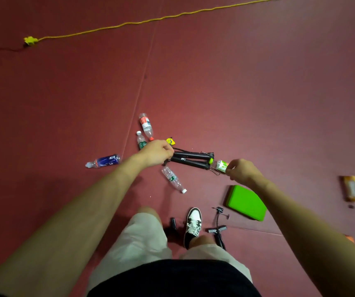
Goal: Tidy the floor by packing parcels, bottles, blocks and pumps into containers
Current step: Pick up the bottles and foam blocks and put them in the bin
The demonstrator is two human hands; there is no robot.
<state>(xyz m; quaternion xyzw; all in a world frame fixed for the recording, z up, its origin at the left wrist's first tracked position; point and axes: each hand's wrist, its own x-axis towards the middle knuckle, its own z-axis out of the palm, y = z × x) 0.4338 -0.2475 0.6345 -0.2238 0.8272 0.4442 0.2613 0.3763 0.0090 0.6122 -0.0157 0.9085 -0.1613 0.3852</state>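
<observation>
Your left hand [157,153] is gripping the pumps [191,160] at their 9 o'clock end; your right hand [244,172] is pinching a bottle [222,166] at their 3 o'clock end.

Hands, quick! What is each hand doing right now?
Left hand: closed around one end of the black pumps.
Right hand: pinching a small green-labelled bottle.

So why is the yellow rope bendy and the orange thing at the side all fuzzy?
Head view: the wide-angle lens probably bows the yellow rope near the top edge; the orange thing sits at the right edge, where the picture smears; the floor is brightest mid-frame, darker in the corners.
</observation>
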